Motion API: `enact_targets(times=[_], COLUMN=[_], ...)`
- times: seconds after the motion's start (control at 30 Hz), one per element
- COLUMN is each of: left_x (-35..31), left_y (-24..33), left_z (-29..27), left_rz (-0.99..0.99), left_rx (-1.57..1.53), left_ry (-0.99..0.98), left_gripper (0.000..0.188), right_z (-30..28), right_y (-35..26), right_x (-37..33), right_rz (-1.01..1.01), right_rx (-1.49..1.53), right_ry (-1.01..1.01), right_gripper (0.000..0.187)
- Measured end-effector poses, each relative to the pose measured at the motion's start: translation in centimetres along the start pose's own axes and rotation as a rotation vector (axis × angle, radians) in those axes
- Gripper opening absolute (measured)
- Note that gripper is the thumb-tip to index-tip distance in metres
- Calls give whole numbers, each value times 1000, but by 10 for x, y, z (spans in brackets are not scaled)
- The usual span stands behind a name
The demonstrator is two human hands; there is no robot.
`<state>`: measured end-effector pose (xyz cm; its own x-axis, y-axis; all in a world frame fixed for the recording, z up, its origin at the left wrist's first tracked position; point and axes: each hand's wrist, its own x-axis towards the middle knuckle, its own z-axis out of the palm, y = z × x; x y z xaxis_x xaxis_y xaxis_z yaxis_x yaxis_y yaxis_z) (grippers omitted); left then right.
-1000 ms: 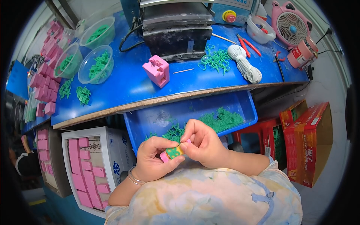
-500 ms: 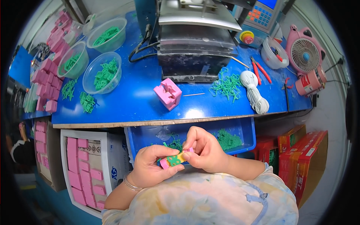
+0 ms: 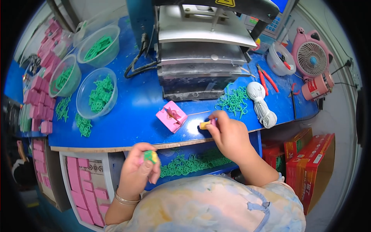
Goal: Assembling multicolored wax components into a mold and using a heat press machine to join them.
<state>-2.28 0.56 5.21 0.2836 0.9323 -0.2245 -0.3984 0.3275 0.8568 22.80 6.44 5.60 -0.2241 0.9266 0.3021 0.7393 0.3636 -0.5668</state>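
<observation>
My left hand (image 3: pixel 140 166) is closed around a small green-and-yellow piece (image 3: pixel 150 156), held in front of the table edge over the blue drawer. My right hand (image 3: pixel 232 133) pinches a small yellow piece (image 3: pixel 205 125) just above the blue tabletop near its front edge; a bit of pink shows at the fingertips. To the left of that piece, a pink block (image 3: pixel 167 119) with a notched hollow stands on the table. A thin stick (image 3: pixel 196 113) lies behind them. Below, the open blue drawer holds many flat green outline shapes (image 3: pixel 185 162).
A metal press (image 3: pixel 197 73) stands at the table's back. Clear tubs (image 3: pixel 96 92) of green shapes and stacked pink blocks (image 3: pixel 40 96) are left. Right are more green shapes (image 3: pixel 234 101), a white cloth bundle (image 3: pixel 262 106), red pliers (image 3: pixel 266 79) and a pink fan (image 3: pixel 312 58).
My hands have parted. The right one has moved forward to the table with the yellow piece, while the left keeps the green-and-yellow piece. The view has shifted slightly.
</observation>
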Motion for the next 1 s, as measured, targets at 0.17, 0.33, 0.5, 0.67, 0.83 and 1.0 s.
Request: enact_targets(times=[0.17,0.33,0.5,0.67,0.83,1.0], left_x=[13,15,12,0,2,4], left_y=[3,6,7,13,10,12], left_z=[-3,2,4,7,10,15], left_rz=[-394,-475,-502,-419,-126,-154], left_rx=[-387,-438,-381,-97,428,383], left_ry=[-313,-349,-387,-243,-156,-152], left_gripper=[39,35,34,30,33,22], right_z=[-13,-1,21,21,20,20], right_y=[-23,-46,-50,-50,-46,-46], right_x=[0,4,3,4,-1,-7], right_rz=[22,-266,-324,-225,-146,-78], right_rx=[-220,355,507,671,767,814], right_ry=[-2,-301,-378,-449,-445,-461], right_gripper=[43,50,41,38,37,34])
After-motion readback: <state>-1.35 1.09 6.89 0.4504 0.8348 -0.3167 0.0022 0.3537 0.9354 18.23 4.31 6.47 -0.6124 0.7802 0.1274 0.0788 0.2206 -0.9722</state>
